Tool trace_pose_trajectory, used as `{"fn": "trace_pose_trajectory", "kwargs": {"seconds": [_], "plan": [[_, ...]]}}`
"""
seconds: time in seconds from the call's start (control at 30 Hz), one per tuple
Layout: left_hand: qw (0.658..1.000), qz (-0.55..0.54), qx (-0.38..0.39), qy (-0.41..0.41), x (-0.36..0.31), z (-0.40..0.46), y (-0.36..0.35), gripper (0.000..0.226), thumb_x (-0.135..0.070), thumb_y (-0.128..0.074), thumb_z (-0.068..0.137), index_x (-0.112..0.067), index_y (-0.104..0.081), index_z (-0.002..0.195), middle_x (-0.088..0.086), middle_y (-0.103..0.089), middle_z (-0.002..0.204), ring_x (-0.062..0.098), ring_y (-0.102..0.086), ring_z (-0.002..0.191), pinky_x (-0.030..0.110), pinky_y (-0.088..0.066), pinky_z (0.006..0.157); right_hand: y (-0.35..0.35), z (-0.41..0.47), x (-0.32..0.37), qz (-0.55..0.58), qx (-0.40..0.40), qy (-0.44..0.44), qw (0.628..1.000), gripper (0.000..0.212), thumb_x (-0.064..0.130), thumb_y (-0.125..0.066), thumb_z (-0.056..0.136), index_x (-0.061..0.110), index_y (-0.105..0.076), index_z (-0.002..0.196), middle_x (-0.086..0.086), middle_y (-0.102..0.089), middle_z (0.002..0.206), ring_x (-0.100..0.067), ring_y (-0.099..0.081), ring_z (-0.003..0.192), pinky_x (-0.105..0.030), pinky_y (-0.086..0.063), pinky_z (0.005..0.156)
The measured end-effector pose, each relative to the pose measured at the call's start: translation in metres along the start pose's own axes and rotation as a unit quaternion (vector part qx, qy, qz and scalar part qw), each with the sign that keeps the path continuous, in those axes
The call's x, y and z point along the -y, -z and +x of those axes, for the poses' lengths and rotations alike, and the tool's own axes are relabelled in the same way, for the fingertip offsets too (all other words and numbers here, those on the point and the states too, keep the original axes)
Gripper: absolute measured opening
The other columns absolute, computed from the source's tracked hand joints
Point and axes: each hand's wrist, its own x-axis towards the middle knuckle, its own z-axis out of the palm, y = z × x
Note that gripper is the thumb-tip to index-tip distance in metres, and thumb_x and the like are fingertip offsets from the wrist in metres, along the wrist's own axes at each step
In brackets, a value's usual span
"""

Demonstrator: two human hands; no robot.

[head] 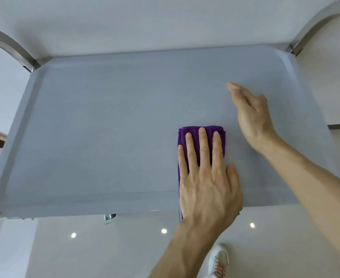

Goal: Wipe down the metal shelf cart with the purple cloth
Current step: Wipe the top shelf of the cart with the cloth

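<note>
The left hand lies flat with its fingers straight and spread, pressing down on a folded purple microfibre cloth that sits on the near right part of the top tray of the grey metal shelf cart. The cloth reaches from beyond the fingertips back under the palm to the tray's front edge. The right hand is just to the right of the cloth, fingers extended and loose, holding nothing, with its edge turned toward the tray surface; whether it touches the metal cannot be told. A few small pale specks mark the tray just beyond the cloth. Curved brushed-steel cart handles rise at the far corners. Below the tray, a white sneaker stands on the glossy pale floor.
</note>
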Motion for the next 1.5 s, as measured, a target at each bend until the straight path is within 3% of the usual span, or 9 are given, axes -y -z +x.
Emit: {"fn": "trace_pose_trajectory", "kwargs": {"seconds": [0.1, 0.23, 0.33, 0.5, 0.7, 0.9, 1.13, 1.3, 1.5], "plan": [[0.989, -0.15, 0.014, 0.013, 0.016, 0.005, 0.018, 0.059, -0.035, -0.034, 0.096, -0.022, -0.026, 0.152, -0.006, -0.023, 0.161, 0.006, -0.008, 0.149, 0.034, -0.012, 0.122, 0.017, -0.003, 0.01, 0.108, -0.002, -0.05, 0.993, 0.035, 0.03, -0.044, 0.102, 0.021, -0.06, 0.133, 0.012, -0.058, 0.137, -0.004, -0.043, 0.135, -0.023, -0.029, 0.114], [0.991, -0.125, -0.056, -0.005, 0.065, 0.032, 0.05, 0.048, -0.018, -0.047, 0.094, -0.011, -0.047, 0.142, 0.005, -0.047, 0.147, 0.02, -0.042, 0.136, 0.04, -0.032, 0.113, 0.01, -0.044, 0.033, -0.019, -0.03, 0.031, 0.999, 0.035, 0.019, -0.05, 0.1, 0.012, -0.057, 0.133, 0.002, -0.058, 0.136, -0.013, -0.052, 0.126, -0.022, -0.037, 0.106], [0.998, 0.01, -0.059, -0.016, 0.096, 0.056, 0.06, 0.047, -0.013, -0.049, 0.096, -0.011, -0.044, 0.144, 0.008, -0.042, 0.151, 0.028, -0.037, 0.141, 0.049, -0.026, 0.115, -0.023, -0.096, 0.052, -0.115, -0.005, 0.15, 0.982, 0.04, 0.021, -0.047, 0.098, 0.004, -0.055, 0.132, -0.012, -0.054, 0.139, -0.028, -0.046, 0.134, -0.042, -0.034, 0.113], [0.994, 0.108, -0.017, 0.011, 0.124, 0.058, 0.048, 0.05, -0.036, -0.024, 0.103, -0.029, -0.025, 0.153, -0.005, -0.019, 0.162, 0.017, -0.009, 0.15, 0.043, -0.003, 0.122, -0.07, -0.144, 0.051, -0.374, 0.096, 0.175, 0.906, 0.066, 0.045, -0.024, 0.101, 0.007, -0.02, 0.155, -0.015, -0.014, 0.163, -0.027, -0.004, 0.152, -0.054, -0.006, 0.12], [0.992, 0.12, -0.03, 0.001, 0.127, 0.063, 0.044, 0.05, -0.039, -0.021, 0.103, -0.031, -0.025, 0.152, -0.006, -0.021, 0.161, 0.017, -0.01, 0.15, 0.045, -0.004, 0.122, -0.019, -0.114, 0.012, -0.325, 0.068, 0.177, 0.926, 0.06, 0.035, -0.038, 0.099, 0.007, -0.031, 0.152, -0.009, -0.03, 0.159, -0.022, -0.026, 0.148, -0.045, -0.022, 0.12], [0.991, 0.126, -0.037, 0.004, 0.122, 0.062, 0.04, 0.052, -0.037, -0.019, 0.101, -0.028, -0.027, 0.151, -0.004, -0.024, 0.16, 0.02, -0.013, 0.15, 0.049, -0.007, 0.122, 0.039, -0.039, -0.021, -0.369, -0.02, 0.072, 0.926, 0.057, 0.03, -0.04, 0.098, 0.013, -0.029, 0.152, -0.012, -0.034, 0.156, -0.031, -0.033, 0.142, -0.056, -0.026, 0.115], [0.99, 0.138, -0.039, 0.006, 0.121, 0.064, 0.044, 0.052, -0.036, -0.023, 0.099, -0.025, -0.036, 0.148, -0.002, -0.032, 0.157, 0.022, -0.02, 0.148, 0.051, -0.013, 0.12, -0.036, -0.029, 0.021, -0.401, -0.009, 0.16, 0.902, 0.058, 0.032, -0.038, 0.1, 0.013, -0.027, 0.153, -0.009, -0.03, 0.159, -0.03, -0.027, 0.147, -0.055, -0.022, 0.117], [0.988, 0.151, -0.036, 0.001, 0.122, 0.064, 0.046, 0.052, -0.034, -0.023, 0.099, -0.022, -0.04, 0.146, 0.001, -0.035, 0.156, 0.023, -0.023, 0.147, 0.051, -0.016, 0.119, -0.052, -0.076, 0.031, -0.325, 0.084, 0.289, 0.896, 0.049, 0.034, -0.041, 0.101, 0.015, -0.042, 0.147, -0.003, -0.036, 0.156, -0.023, -0.04, 0.139, -0.042, -0.038, 0.108], [0.988, 0.149, -0.031, 0.008, 0.121, 0.064, 0.046, 0.051, -0.033, -0.026, 0.098, -0.024, -0.038, 0.147, -0.001, -0.034, 0.156, 0.021, -0.021, 0.148, 0.05, -0.013, 0.12, 0.005, -0.055, 0.024, -0.17, 0.063, 0.086, 0.98, 0.042, 0.04, -0.07, 0.086, 0.026, -0.06, 0.124, 0.01, -0.055, 0.118, -0.005, -0.055, 0.103, -0.022, -0.049, 0.083]]}}
